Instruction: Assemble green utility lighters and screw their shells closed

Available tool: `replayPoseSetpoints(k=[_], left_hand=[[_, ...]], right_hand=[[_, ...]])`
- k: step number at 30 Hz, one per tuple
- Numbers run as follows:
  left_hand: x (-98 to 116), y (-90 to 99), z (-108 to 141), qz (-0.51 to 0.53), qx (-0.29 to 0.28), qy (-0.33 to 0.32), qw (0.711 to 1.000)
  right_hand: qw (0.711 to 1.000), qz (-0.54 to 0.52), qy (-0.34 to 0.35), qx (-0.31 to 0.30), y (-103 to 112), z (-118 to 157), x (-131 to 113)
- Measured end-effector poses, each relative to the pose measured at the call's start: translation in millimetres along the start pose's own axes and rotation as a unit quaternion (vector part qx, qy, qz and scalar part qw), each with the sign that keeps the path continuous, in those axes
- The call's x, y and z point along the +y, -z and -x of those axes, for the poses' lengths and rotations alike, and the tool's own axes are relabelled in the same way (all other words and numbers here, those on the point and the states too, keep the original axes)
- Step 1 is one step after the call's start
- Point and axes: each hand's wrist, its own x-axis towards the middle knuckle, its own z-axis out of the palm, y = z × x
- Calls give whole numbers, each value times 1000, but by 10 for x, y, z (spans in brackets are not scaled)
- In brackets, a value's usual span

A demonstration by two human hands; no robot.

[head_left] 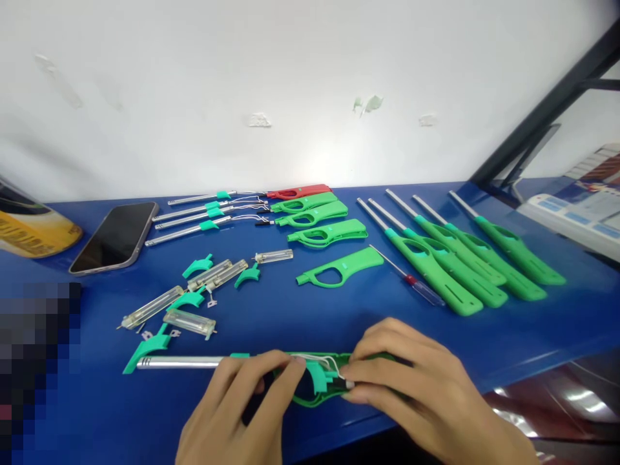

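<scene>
The left hand (237,407) is closed around the front of 1 green shell (310,402), lying at the blue table's (276,316) near edge; the right hand (416,381) pinches a black part (340,383) inside it, thumb and fingertips nearly meeting beside white wires (322,357).

Close head-worn view, forward and down

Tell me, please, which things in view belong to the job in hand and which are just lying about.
Seemingly in the job:
open green plastic lighter shell
silver metal tubes
clear plastic tanks
curved teal plastic pieces
loose green plastic handles
assembled green plastic lighters
slim metal screwdriver

Probably just lying about:
black-screened phone
yellow-and-dark cylindrical container
</scene>
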Motion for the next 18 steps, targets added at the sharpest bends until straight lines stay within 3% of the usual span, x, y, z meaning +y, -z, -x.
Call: replayPoseSetpoints(k=[18], left_hand=[[158, -27, -30, 38, 46, 78, 995]], right_hand=[[998, 48, 23, 35, -7, -53, -66]])
